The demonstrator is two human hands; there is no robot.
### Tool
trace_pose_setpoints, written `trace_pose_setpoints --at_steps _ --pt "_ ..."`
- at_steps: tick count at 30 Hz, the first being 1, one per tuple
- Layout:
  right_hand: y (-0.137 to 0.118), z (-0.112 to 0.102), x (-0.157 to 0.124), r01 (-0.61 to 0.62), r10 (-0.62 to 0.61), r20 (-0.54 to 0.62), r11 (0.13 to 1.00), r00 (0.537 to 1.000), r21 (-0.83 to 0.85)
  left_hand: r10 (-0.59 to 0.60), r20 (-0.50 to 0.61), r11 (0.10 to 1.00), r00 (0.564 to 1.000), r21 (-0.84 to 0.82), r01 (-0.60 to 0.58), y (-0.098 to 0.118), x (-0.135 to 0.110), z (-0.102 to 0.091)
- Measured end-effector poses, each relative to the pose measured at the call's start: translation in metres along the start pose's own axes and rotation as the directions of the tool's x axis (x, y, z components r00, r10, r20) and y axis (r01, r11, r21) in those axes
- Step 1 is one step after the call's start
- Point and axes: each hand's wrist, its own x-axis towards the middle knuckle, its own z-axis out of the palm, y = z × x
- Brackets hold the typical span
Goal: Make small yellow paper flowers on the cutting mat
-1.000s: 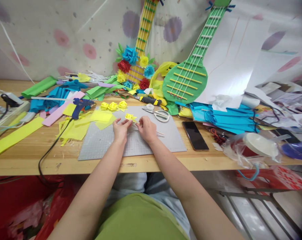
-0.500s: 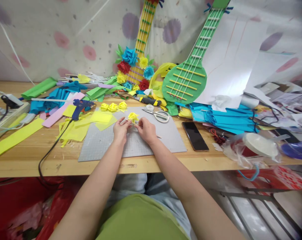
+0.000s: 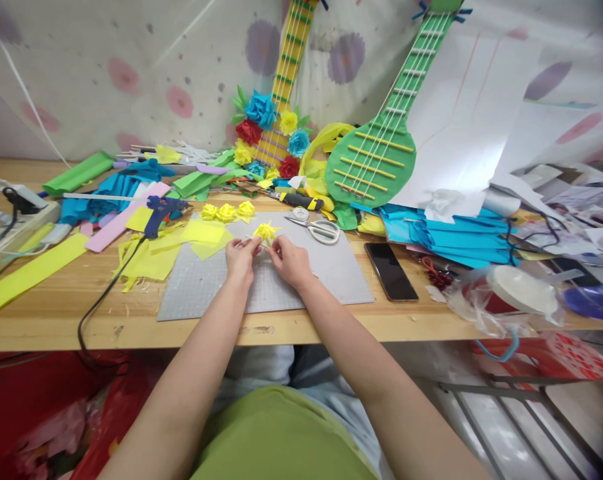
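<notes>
A yellow paper flower (image 3: 266,231) with spread, pointed petals is held between my two hands above the grey cutting mat (image 3: 196,287). My left hand (image 3: 240,259) is closed in a pinch at the flower's lower left side, with a thin pale stick at its fingertips. From the right, my right hand (image 3: 290,259) pinches the flower's base; its fingertips are partly hidden. Behind the flower, several finished yellow paper flowers (image 3: 226,213) sit in a row. White-handled scissors (image 3: 323,231) lie to the right, beside a small white roll (image 3: 300,213).
Yellow paper sheets (image 3: 201,237) and a blue glue gun (image 3: 160,212) with a trailing cord lie left. A phone (image 3: 391,271) rests to the right. Two paper-craft string instruments, one green (image 3: 374,167) and one yellow (image 3: 286,73), lean at the back. Blue paper (image 3: 441,233) lies right.
The yellow flower's petals look more spread and spiky now. Both hands stay in nearly the same place, and the view has shifted slightly.
</notes>
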Motion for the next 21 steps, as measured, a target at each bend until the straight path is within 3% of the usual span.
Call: trace_pose_setpoints --at_steps 9,16,21 --pt "-0.0051 0.0022 -0.0004 -0.013 0.014 0.032 1.000 0.999 -0.028 -0.014 -0.038 1.000 0.999 -0.003 0.014 -0.0005 0.0031 -0.0006" --pt "-0.0024 0.0011 0.0004 -0.081 0.082 0.009 0.996 0.997 -0.044 -0.109 0.067 0.993 0.992 -0.046 0.112 0.0025 -0.0001 -0.0010" --pt "-0.0004 0.0010 0.0005 -0.066 0.066 0.007 0.997 0.998 -0.042 -0.105 0.049 0.992 0.993 -0.059 0.108 0.0029 -0.0018 -0.0003"
